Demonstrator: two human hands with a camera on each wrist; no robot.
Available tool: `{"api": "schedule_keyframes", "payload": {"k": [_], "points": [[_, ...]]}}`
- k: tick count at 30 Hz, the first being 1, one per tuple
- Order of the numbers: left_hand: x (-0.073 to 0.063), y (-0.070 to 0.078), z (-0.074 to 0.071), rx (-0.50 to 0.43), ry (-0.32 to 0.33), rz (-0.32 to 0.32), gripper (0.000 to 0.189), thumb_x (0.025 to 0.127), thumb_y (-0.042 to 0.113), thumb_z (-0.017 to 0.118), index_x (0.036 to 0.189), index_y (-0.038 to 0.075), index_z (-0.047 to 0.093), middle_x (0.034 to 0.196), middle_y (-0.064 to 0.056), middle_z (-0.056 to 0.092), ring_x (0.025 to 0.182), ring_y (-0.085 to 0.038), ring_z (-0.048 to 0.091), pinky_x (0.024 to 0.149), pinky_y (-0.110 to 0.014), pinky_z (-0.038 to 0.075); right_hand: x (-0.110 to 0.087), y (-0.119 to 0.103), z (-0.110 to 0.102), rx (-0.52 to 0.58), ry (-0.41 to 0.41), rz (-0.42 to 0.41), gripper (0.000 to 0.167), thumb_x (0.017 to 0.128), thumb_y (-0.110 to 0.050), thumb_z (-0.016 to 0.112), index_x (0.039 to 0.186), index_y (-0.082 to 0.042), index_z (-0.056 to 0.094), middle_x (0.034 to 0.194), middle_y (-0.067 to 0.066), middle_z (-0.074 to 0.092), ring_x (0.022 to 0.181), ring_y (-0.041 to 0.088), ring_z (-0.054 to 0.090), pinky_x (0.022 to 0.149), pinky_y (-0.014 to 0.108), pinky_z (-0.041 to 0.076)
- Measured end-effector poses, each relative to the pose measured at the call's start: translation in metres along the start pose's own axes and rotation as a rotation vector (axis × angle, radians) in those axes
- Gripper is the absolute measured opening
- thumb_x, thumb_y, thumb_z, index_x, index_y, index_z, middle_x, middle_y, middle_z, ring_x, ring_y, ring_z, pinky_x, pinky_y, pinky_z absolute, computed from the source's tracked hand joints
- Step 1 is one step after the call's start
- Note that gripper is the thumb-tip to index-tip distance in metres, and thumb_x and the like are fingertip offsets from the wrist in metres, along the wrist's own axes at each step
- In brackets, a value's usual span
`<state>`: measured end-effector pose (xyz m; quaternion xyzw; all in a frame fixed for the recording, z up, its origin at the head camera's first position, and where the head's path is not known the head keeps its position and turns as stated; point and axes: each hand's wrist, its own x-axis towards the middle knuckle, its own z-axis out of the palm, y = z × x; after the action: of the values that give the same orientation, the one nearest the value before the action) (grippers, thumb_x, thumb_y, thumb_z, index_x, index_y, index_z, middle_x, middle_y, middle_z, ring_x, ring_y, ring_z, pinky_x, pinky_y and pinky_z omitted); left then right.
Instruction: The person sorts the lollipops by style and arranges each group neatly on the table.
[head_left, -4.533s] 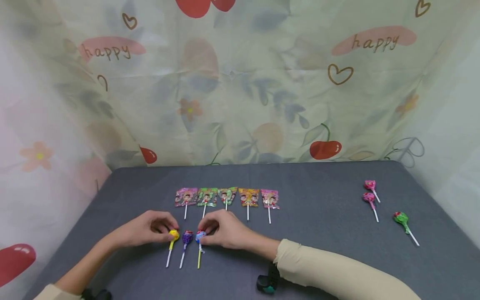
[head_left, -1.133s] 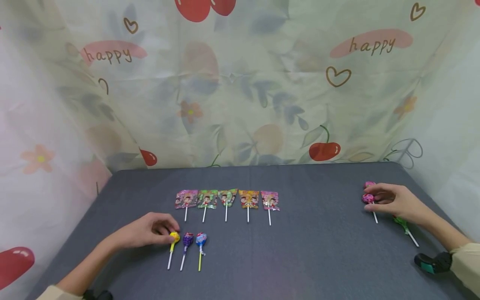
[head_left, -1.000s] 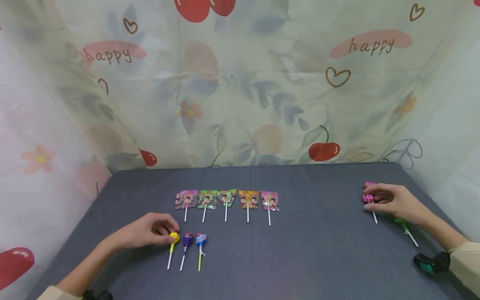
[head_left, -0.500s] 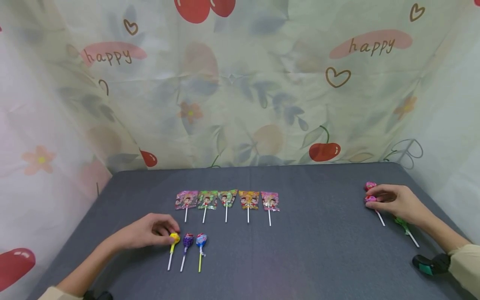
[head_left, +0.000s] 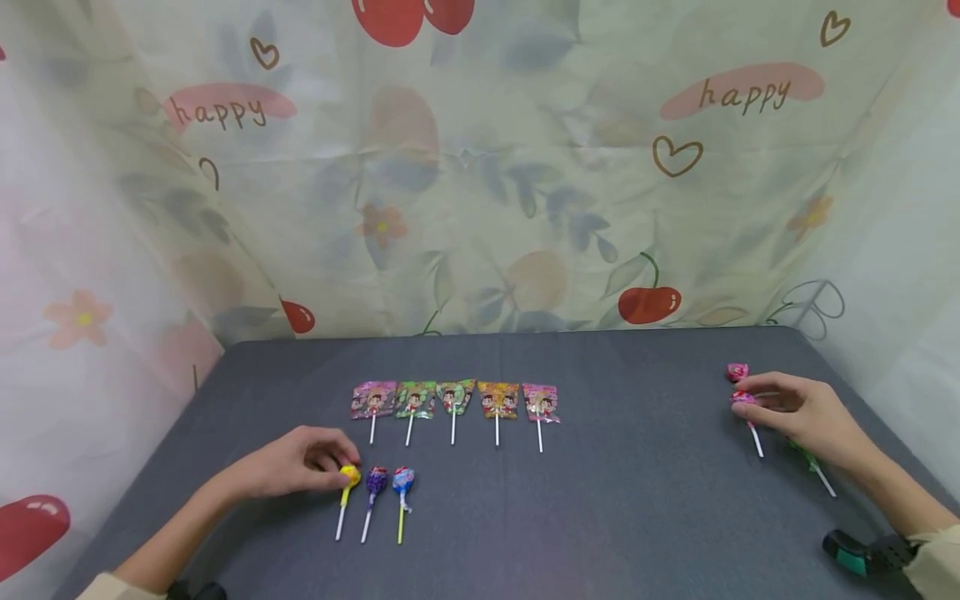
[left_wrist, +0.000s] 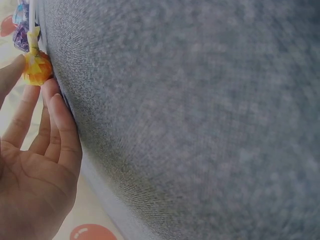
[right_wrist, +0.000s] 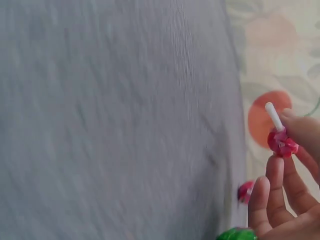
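My left hand pinches the wrapped head of a yellow lollipop, which lies at the left end of a short row. Beside it lie a purple lollipop and a blue lollipop, sticks toward me. Over at the right side of the table, my right hand holds a pink lollipop by its head between thumb and fingers, its white stick free. Another pink lollipop lies just beyond those fingers. A green lollipop is partly hidden by the right hand in the head view.
Farther back on the dark grey table is a row of several flat-wrapped lollipops, among them an orange packet and a pink packet. A printed curtain hangs behind the table's back edge.
My right hand has left the blue lollipop and moved far right, where it has taken hold of the nearer pink lollipop and shifted it slightly. The left hand stays at the yellow lollipop.
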<state>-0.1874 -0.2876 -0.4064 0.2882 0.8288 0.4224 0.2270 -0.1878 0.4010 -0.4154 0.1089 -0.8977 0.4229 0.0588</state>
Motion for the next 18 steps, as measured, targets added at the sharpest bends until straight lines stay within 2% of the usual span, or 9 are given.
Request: {"api": "schedule_keyframes", "payload": {"k": [8,14,18], "points": [[0.001,0.000,-0.001,-0.013,-0.013,-0.009,0.020,0.097,0.013,0.072,0.113,0.003,0.067,0.104,-0.006,0.068,0.085,-0.018,0.065,0.077,-0.029,0.054,-0.001,-0.021,0.011,0.063,0.011,-0.082,0.029,0.092,-0.011,0.078,0.118,-0.003,0.070,0.122,-0.005,0.067,0.098,0.005,0.067,0.076,0.019,0.052],[0.001,0.001,-0.001,-0.022,-0.017,-0.008,0.021,0.097,0.013,0.071,0.114,0.002,0.067,0.105,-0.007,0.068,0.086,-0.019,0.064,0.077,-0.029,0.053,0.005,-0.039,0.025,0.135,-0.032,-0.108,0.028,0.093,-0.008,0.076,0.119,-0.001,0.068,0.110,0.007,0.069,0.096,0.015,0.070,0.076,0.026,0.055],[0.001,0.001,-0.001,-0.008,-0.014,-0.018,0.021,0.097,0.014,0.072,0.114,0.003,0.067,0.105,-0.007,0.068,0.086,-0.019,0.065,0.077,-0.028,0.053,0.011,-0.050,0.039,0.164,-0.057,-0.137,0.028,0.093,-0.007,0.075,0.119,-0.001,0.068,0.109,0.011,0.070,0.096,0.017,0.071,0.077,0.026,0.055]]}}
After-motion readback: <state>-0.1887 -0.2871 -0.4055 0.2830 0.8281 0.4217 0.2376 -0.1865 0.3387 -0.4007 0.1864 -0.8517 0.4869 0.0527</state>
